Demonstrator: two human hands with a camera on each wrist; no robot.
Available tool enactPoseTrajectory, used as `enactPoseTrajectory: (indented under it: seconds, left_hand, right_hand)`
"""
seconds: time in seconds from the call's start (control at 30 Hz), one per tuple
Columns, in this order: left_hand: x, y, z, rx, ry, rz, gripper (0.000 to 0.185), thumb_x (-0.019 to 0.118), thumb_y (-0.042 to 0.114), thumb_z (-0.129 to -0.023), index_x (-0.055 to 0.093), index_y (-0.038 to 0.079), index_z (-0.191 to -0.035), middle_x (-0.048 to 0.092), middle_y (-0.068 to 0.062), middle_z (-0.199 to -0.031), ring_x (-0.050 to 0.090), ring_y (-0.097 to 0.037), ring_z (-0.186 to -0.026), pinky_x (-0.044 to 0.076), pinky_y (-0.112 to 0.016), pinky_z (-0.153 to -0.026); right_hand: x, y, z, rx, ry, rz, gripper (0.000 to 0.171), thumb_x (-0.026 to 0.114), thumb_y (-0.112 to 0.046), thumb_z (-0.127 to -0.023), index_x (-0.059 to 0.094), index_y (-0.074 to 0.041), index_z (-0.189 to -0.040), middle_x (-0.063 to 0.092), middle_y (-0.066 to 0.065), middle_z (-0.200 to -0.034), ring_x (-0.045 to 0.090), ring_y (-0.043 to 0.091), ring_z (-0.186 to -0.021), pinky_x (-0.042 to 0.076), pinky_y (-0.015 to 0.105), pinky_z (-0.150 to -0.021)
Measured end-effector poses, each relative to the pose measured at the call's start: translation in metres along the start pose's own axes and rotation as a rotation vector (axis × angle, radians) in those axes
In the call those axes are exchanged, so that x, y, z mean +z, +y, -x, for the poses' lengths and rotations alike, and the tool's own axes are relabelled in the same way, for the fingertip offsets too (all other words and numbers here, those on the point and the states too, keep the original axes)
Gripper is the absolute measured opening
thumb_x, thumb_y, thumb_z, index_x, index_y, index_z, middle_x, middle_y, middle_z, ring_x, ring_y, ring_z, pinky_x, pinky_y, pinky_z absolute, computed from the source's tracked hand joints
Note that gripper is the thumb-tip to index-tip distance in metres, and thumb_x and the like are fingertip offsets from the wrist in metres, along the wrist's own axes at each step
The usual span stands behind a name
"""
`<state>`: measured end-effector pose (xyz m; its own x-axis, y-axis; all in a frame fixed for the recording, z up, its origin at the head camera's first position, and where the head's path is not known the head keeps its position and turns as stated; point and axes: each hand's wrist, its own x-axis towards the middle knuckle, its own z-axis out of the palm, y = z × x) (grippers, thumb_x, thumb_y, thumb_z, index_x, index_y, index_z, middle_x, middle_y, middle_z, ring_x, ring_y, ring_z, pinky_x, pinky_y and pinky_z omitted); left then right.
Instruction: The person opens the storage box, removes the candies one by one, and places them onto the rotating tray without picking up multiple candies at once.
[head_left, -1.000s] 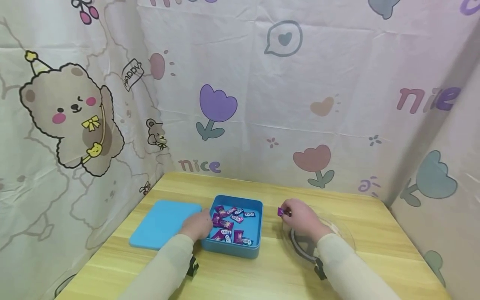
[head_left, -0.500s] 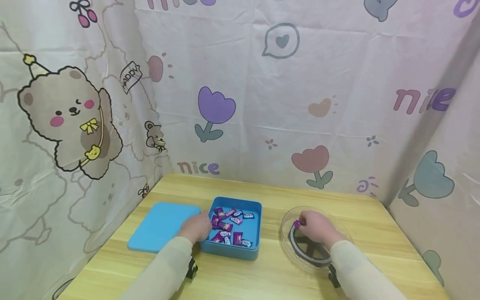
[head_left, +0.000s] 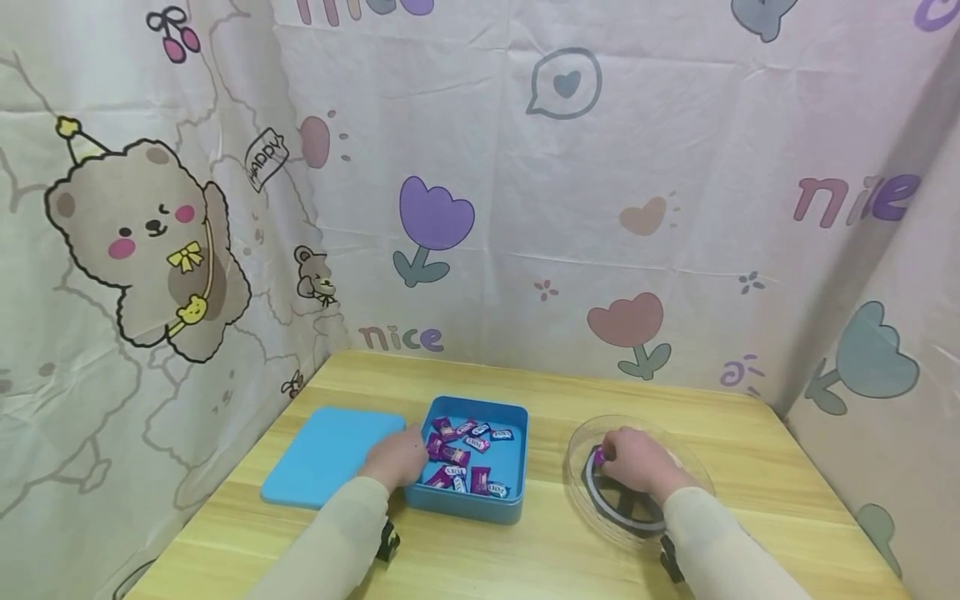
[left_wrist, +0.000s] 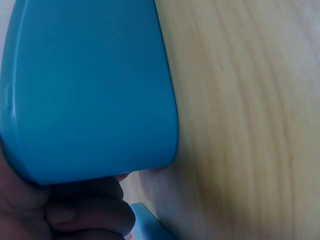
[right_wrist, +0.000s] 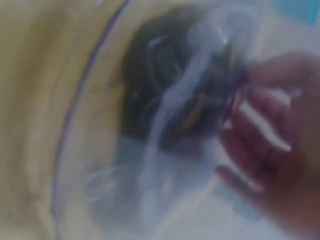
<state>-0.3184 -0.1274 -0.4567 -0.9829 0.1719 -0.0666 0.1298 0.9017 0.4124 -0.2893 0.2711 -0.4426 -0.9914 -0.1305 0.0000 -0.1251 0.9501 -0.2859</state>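
My left hand [head_left: 397, 458] is at the left wall of an open blue box [head_left: 465, 504]. In the left wrist view its curled fingers [left_wrist: 95, 212] lie along the wall of the box, with the thumb side at the rim. Several wrapped candies [head_left: 453, 455], purple and white-and-blue, lie scattered inside. My right hand [head_left: 636, 461] pinches a purple-wrapped candy [head_left: 598, 456] over a clear round bowl [head_left: 568, 471] with a dark pattern and a pale ring in its middle. The right wrist view is blurred; there the fingertips hold the candy [right_wrist: 231, 105] inside the bowl's rim.
A flat blue lid [head_left: 322, 458] lies on the wooden table [head_left: 540, 533] left of the box. A printed cloth [head_left: 495, 208] hangs behind the table and along both sides.
My right hand has carried the purple candy from the bowl's back left edge rightward and down to inside its rim. The left hand stays at the box.
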Motion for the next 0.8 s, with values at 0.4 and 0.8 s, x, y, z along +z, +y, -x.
enactPoseTrajectory:
  seconds: [0.4,0.8]
  left_hand:
    - [0.000,0.002,0.002,-0.029,0.003,0.009,0.043,0.052,0.011,-0.098,0.053,-0.007,-0.136,0.062,-0.020,-0.127,0.058,-0.032,-0.104,0.045,-0.064,-0.096]
    - [0.001,0.002,0.002,-0.039,0.003,0.013,0.043,0.053,0.012,-0.098,0.052,-0.009,-0.136,0.061,-0.021,-0.127,0.057,-0.031,-0.101,0.045,-0.064,-0.096]
  right_hand:
    - [-0.008,-0.005,0.007,-0.016,-0.025,-0.009,0.020,0.080,-0.014,-0.080,0.071,-0.012,-0.098,0.066,0.000,-0.090,0.062,0.020,-0.083,0.053,0.051,-0.083]
    - [0.000,0.001,0.011,-0.043,0.007,-0.006,0.039,0.082,-0.017,-0.076,0.071,-0.008,-0.112,0.063,0.005,-0.104,0.062,0.025,-0.092,0.053,0.053,-0.084]
